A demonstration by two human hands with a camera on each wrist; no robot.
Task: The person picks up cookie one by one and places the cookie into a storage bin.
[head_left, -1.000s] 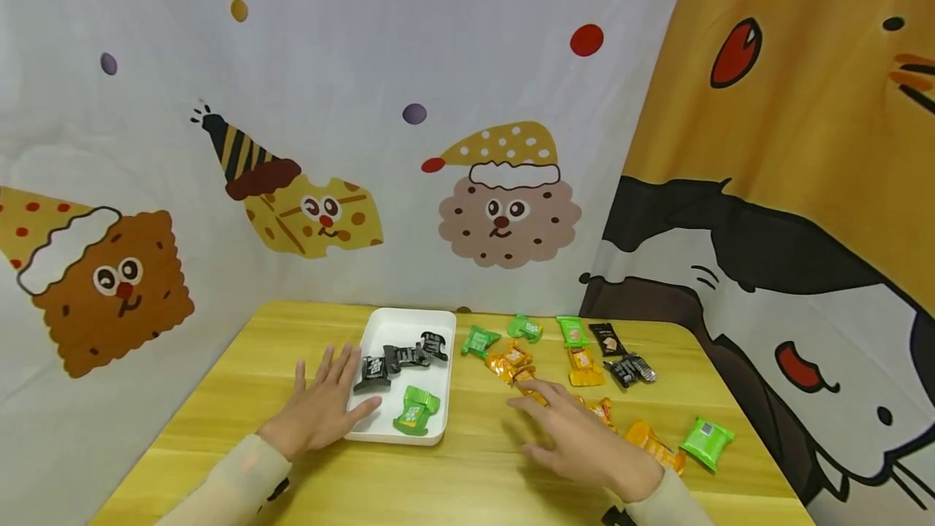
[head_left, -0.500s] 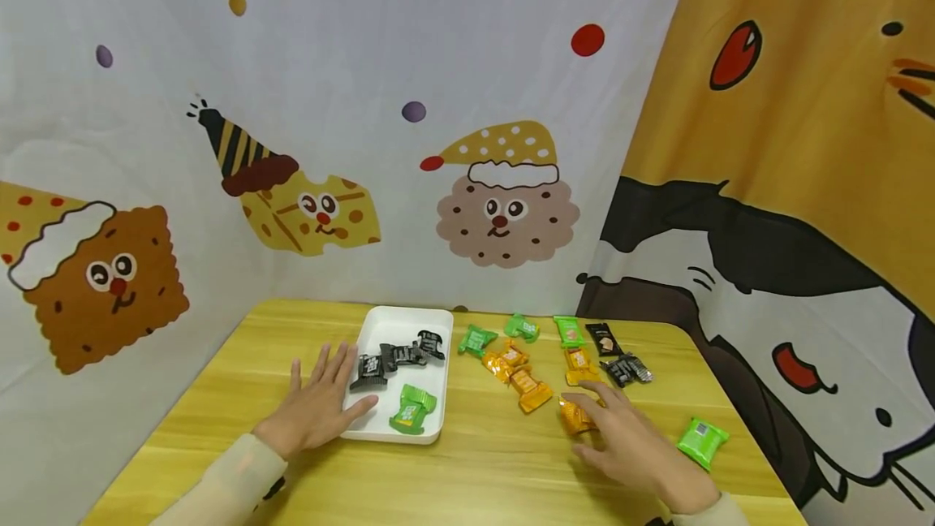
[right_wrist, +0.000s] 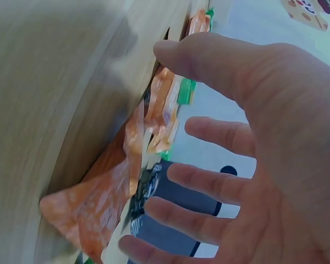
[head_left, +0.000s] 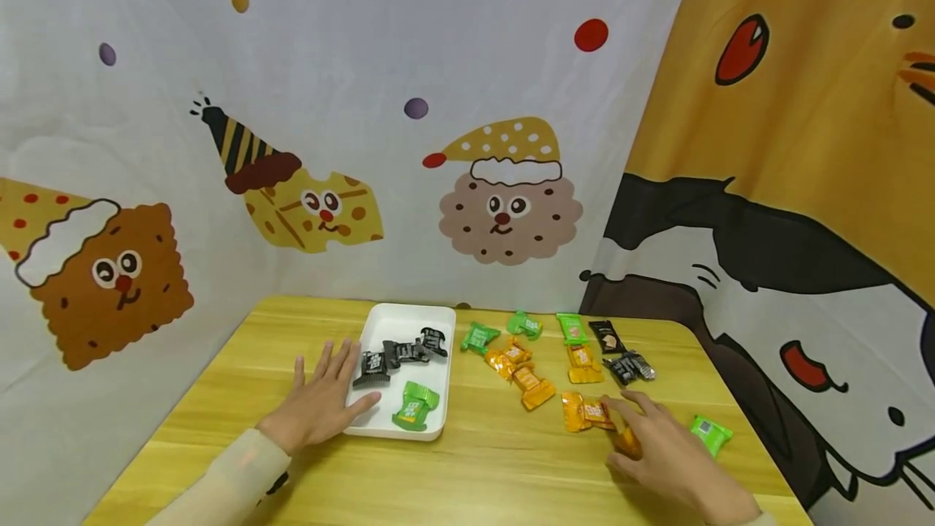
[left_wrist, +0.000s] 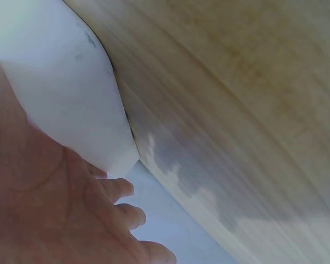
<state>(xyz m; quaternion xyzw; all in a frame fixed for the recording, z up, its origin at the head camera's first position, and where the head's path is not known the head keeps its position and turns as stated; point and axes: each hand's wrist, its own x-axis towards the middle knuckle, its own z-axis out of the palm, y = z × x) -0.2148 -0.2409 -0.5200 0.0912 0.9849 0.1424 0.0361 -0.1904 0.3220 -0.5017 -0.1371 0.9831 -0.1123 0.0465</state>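
My left hand [head_left: 316, 403] lies with fingers spread along the left side of a white tray [head_left: 443, 396], its thumb over the near rim. In the left wrist view, the palm [left_wrist: 49, 192] is beside the tray's outer wall [left_wrist: 71, 99]. Inside the tray are several black-wrapped candies [head_left: 405, 352] and green-wrapped candy [head_left: 415, 408]. My right hand [head_left: 668, 453] hovers with fingers apart over an orange-wrapped candy [head_left: 628, 442], which it partly hides. That orange wrapper [right_wrist: 99, 203] shows beyond the separated fingers in the right wrist view, not gripped. More orange candy [head_left: 584, 412] lies just left of the fingertips.
Several wrapped candies lie right of the tray: green ones [head_left: 480, 337] at the back, orange ones [head_left: 532, 387] in the middle, and black ones [head_left: 630, 367] at the back right. A green packet [head_left: 710, 433] sits beyond the right hand. A printed cloth [head_left: 329, 63] hangs behind the wooden table [head_left: 504, 469].
My right hand has moved rightward over the orange candies, uncovering those in the middle and now partly covering the rightmost one. My left hand stays at the tray.
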